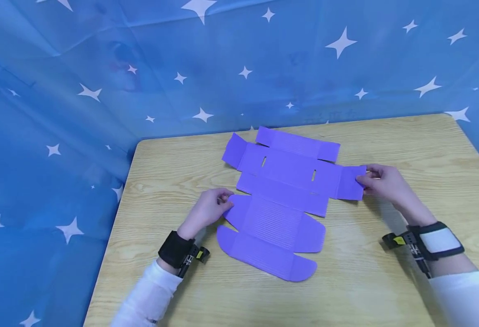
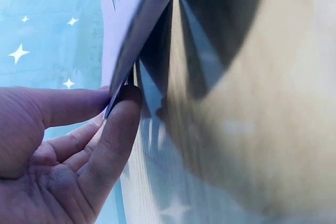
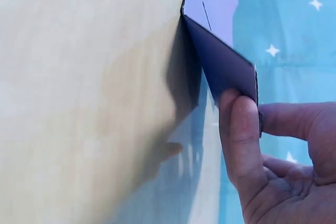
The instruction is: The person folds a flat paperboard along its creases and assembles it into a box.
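Observation:
An unfolded purple cardboard box (image 1: 288, 168) lies spread over the wooden table, with side flaps, two slots and rounded tabs at its near end. My left hand (image 1: 212, 206) pinches the edge of a left side flap between thumb and fingers. In the left wrist view the thumb presses one face of the cardboard (image 2: 131, 30) and the fingers sit behind it. My right hand (image 1: 382, 181) pinches the outer edge of the right end flap (image 1: 351, 182). From the right wrist, that flap (image 3: 223, 61) stands raised off the tabletop, held between fingers and thumb.
The pale wooden table (image 1: 174, 168) has rounded back corners. A blue cloth (image 1: 223, 63) with white stars hangs behind it and down its left side. Each wrist wears a black strap (image 1: 437, 240) with a small camera.

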`<action>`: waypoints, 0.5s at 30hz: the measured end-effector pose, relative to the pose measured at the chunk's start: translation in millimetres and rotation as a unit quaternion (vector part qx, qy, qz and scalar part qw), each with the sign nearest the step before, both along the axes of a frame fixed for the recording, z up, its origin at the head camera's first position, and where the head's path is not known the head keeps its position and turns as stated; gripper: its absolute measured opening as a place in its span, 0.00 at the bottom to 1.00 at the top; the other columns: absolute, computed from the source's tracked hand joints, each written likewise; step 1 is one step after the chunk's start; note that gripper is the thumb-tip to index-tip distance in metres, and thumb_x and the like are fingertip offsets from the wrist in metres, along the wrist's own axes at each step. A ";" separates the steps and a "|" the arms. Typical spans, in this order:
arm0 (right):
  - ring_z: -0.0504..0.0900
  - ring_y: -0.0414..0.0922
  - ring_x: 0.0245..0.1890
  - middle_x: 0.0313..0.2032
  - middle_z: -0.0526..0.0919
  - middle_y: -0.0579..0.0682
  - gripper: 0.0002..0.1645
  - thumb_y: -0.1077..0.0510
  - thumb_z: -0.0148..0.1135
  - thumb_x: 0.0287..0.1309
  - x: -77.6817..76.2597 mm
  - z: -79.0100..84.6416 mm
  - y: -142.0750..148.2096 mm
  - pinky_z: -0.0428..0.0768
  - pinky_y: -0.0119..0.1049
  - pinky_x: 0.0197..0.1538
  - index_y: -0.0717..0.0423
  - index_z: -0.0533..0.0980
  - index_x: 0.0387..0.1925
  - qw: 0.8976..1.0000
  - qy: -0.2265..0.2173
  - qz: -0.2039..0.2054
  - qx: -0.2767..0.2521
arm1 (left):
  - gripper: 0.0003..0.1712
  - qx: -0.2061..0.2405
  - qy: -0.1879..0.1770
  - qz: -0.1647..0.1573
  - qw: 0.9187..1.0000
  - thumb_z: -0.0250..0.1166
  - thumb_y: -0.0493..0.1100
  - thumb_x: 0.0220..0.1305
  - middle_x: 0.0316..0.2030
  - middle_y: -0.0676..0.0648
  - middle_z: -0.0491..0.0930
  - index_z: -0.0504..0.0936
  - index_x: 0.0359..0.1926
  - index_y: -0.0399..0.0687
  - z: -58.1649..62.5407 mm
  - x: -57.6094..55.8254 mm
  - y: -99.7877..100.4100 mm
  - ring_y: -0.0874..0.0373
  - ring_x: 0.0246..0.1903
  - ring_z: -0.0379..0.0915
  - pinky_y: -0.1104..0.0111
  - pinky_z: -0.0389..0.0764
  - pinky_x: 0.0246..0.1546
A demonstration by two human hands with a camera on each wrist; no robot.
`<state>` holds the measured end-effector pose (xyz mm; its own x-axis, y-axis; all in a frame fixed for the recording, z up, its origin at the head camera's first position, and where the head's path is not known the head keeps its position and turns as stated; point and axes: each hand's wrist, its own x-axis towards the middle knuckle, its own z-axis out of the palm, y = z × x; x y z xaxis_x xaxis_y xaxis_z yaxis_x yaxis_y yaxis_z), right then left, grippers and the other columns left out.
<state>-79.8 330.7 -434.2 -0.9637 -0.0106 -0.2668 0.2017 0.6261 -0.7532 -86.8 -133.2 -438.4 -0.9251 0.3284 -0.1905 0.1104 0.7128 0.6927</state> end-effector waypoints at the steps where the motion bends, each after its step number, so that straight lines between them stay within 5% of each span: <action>1: 0.81 0.23 0.29 0.40 0.88 0.52 0.34 0.56 0.57 0.76 -6.4 0.5 -0.3 0.86 0.24 0.35 0.82 0.65 0.68 1.000 -0.004 -0.003 -0.003 | 0.16 0.004 -0.004 0.004 1.000 0.67 0.36 0.69 0.38 0.43 0.86 0.86 0.55 0.34 -0.7 4.1 0.7 0.61 0.31 0.78 0.76 0.74 0.32; 8: 0.80 0.23 0.28 0.54 0.84 0.75 0.37 0.52 0.56 0.77 -43.7 4.1 -6.8 0.83 0.22 0.34 0.80 0.65 0.70 1.000 0.000 -0.004 0.013 | 0.16 0.048 -0.047 0.025 0.997 0.68 0.35 0.69 0.33 0.46 0.84 0.85 0.56 0.34 -3.5 28.5 8.3 0.65 0.22 0.76 0.76 0.76 0.25; 15: 0.78 0.25 0.28 0.55 0.83 0.75 0.36 0.49 0.56 0.77 -58.2 5.6 -11.9 0.81 0.27 0.32 0.75 0.68 0.71 0.999 0.008 -0.010 0.040 | 0.15 0.037 -0.015 0.003 0.999 0.69 0.35 0.67 0.33 0.46 0.84 0.86 0.54 0.34 -4.4 37.9 13.0 0.66 0.25 0.72 0.78 0.74 0.29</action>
